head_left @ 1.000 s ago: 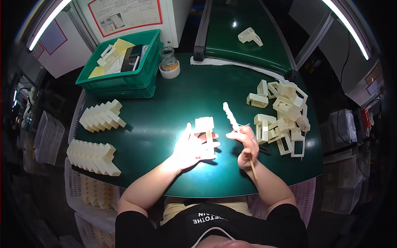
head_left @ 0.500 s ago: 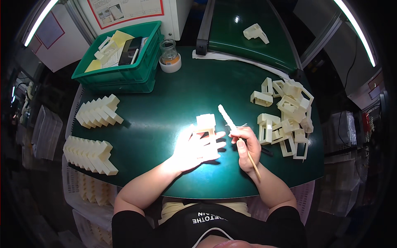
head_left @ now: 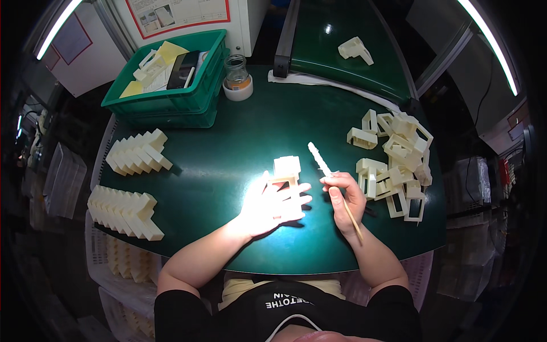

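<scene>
Under a bright light, my left hand (head_left: 261,208) holds an off-white plastic frame part (head_left: 286,166), its block end pointing away from me. Glare washes out much of that hand and the part's lower half. In my right hand (head_left: 347,202) is a thin wooden stick (head_left: 352,218), pinched between thumb and fingers. The stick's far end is wrapped in white fibre (head_left: 318,158) and points up and away, to the right of the part and apart from it. A dark object, partly hidden, lies by my right hand.
Two neat rows of like parts (head_left: 138,153) (head_left: 126,212) stand at left. A loose pile (head_left: 401,148) lies at right. Behind are a green bin (head_left: 162,106), a glass jar in a white holder (head_left: 237,89), and a green conveyor belt (head_left: 319,51) carrying one part (head_left: 356,50).
My right hand has moved slightly to the right with the wrapped stick, away from the part. My left hand keeps its hold. The whole view has shifted a little.
</scene>
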Motion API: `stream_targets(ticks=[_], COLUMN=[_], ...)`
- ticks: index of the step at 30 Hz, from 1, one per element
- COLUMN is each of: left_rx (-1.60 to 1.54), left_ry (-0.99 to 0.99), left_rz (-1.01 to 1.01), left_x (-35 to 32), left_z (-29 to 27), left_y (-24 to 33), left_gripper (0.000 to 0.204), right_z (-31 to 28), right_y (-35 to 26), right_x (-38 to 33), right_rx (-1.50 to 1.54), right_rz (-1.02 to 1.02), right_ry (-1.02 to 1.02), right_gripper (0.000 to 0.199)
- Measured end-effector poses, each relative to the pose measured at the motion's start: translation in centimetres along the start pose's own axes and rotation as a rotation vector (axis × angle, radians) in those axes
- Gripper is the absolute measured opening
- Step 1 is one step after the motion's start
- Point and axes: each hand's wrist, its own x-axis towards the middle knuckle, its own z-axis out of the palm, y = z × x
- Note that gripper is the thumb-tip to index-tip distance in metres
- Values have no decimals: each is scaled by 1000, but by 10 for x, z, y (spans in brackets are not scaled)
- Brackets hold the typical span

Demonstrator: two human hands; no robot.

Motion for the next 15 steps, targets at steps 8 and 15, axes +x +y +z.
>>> stream_targets(ticks=[8,15], left_rx=[837,1274], left_ry=[360,348], left_rz=[385,603], left_x=[4,7], left_z=[5,-1], left_y=[-20,-19], left_gripper=[38,29], right_z=[30,14], right_y=[-33,-8], right_x=[-6,-2], right_rx=[-17,46], right_rz=[-232,93], right_ry=[-36,203], right_gripper=[18,10])
